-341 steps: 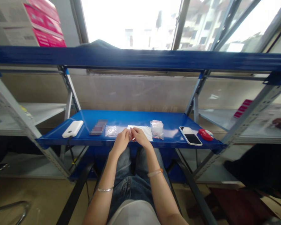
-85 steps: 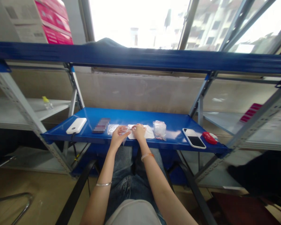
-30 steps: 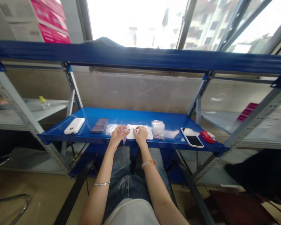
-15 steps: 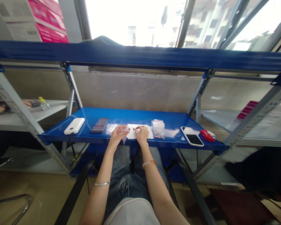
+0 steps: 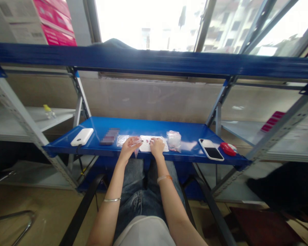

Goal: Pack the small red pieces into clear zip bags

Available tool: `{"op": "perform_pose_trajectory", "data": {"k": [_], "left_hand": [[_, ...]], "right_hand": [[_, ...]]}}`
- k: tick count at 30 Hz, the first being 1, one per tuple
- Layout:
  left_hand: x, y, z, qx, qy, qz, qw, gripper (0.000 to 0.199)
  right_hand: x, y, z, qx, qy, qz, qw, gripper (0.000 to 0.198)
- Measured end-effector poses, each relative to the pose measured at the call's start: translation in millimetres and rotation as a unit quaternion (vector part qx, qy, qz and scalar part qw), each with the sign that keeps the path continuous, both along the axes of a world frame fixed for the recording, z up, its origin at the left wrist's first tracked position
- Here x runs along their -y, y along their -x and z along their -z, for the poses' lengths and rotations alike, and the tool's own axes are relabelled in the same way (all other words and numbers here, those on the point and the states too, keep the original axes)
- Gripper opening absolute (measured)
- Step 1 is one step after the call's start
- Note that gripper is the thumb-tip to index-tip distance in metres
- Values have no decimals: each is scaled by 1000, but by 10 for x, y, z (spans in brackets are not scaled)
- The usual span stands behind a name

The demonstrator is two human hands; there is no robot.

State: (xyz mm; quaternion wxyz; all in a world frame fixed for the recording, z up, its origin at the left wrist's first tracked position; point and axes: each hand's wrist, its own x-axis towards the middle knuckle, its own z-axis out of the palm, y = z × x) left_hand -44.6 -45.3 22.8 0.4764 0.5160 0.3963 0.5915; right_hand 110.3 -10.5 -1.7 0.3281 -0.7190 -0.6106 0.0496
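Note:
My left hand (image 5: 128, 145) is closed on a small clear plastic bag (image 5: 136, 151), whose pointed corner hangs past the table's front edge. My right hand (image 5: 157, 145) lies over the right part of a white sheet (image 5: 145, 148), fingers bent downward and slightly apart, with nothing plainly held in them. A tiny reddish piece (image 5: 147, 140) sits on the sheet just left of those fingertips; its kind is too small to tell. Beside my left hand lies a clear plastic packet (image 5: 122, 140). To the right of the sheet is a pile of clear bags (image 5: 174, 139) with reddish contents.
The blue table (image 5: 143, 125) also bears a white power bank (image 5: 82, 137) with a cable, a blurred-out flat object (image 5: 110, 136), a phone (image 5: 210, 149) and a red-and-white object (image 5: 228, 149). Metal uprights flank it, and a blue shelf beam (image 5: 154, 61) crosses above.
My right hand has shifted slightly right, away from the reddish piece, which now shows apart on the sheet. My left hand keeps its bag. Another person's hand at far left has left view.

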Motion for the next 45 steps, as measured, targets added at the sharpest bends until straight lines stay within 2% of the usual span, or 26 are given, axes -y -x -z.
{"op": "perform_pose_trajectory", "data": {"k": [9, 14, 16, 19, 21, 25, 30, 35, 39, 42, 45], "left_hand": [[31, -12, -18, -10, -5, 1, 1000, 51], [28, 6, -14, -9, -6, 5, 1000, 49], [26, 6, -13, -7, -12, 11, 1000, 48], [31, -9, -22, -7, -16, 32, 999, 46], [41, -24, -33, -19, -12, 58, 998, 46], [70, -54, -52, -33, 13, 109, 993, 47], [97, -72, -67, -24, 74, 123, 989, 50], [67, -60, -62, 22, 51, 163, 985, 59], [64, -45, -67, 56, 63, 196, 977, 62], [87, -49, -81, 81, 69, 192, 976, 55], [96, -62, -83, 79, 61, 147, 984, 45]], "right_hand": [[-10, -2, 27, -7, -7, 33, 999, 23], [56, -15, -101, -90, -68, 37, 993, 23], [112, -20, -232, -143, -110, -4, 984, 22], [225, -3, -449, -191, -175, -132, 957, 20], [304, 23, -557, -208, -187, -199, 939, 18], [413, 51, -633, -221, -144, -259, 929, 14], [453, -23, -628, -230, -104, -292, 923, 14], [455, -95, -601, -252, -87, -307, 914, 21], [436, -143, -576, -260, -63, -336, 903, 19], [416, -172, -571, -269, -60, -346, 897, 18], [393, -181, -568, -285, -71, -327, 898, 18]]}}
